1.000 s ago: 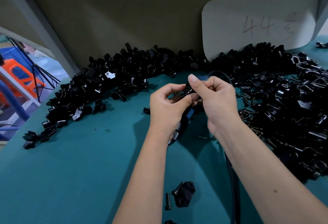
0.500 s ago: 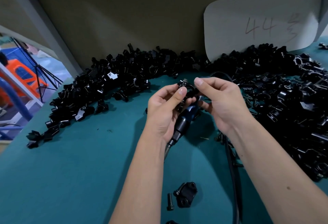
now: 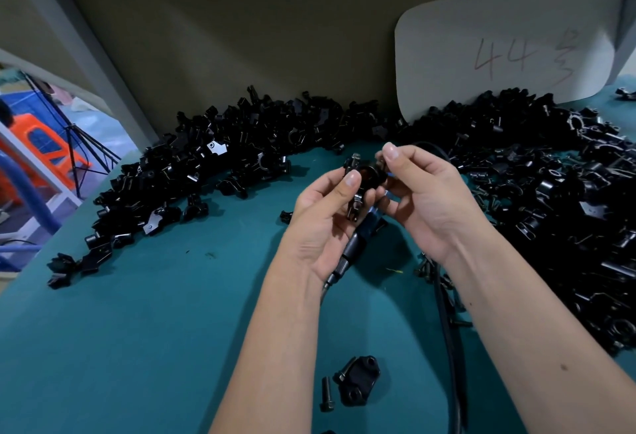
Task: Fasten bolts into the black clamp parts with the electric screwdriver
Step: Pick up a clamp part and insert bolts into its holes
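Open teal counter (image 3: 144, 330) front-left, reachable. Clamp-part heap (image 3: 213, 172) rings the back along the wall; bigger heap (image 3: 557, 213) blocks the right. Loose clamp plate (image 3: 358, 380), bolt (image 3: 326, 394) and black cable (image 3: 447, 337) clutter front-center.

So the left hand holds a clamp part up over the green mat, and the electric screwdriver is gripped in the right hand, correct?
Not quite. In the head view the electric screwdriver lies on the green mat under the hands; the right hand pinches something small. The left hand does hold the clamp part.
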A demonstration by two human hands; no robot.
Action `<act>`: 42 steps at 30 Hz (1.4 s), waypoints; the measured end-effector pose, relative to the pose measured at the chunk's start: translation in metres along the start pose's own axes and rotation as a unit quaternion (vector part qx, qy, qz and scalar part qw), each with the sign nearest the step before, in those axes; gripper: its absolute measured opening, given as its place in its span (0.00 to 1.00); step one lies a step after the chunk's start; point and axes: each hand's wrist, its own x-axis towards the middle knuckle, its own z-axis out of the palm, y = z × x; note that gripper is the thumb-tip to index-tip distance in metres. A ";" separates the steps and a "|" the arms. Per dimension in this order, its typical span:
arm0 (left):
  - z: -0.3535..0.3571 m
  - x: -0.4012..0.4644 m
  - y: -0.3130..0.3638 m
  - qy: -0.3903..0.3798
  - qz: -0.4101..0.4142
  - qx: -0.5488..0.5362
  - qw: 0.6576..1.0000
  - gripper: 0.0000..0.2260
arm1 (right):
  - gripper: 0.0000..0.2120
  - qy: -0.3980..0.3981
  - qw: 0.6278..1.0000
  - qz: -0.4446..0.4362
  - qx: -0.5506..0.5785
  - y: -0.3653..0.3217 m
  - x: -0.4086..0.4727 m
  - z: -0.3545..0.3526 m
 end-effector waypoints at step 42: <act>-0.008 0.007 0.002 -0.011 -0.051 0.037 0.998 0.10 | 0.06 -0.026 0.995 -0.014 -0.094 -0.002 -0.001 -0.008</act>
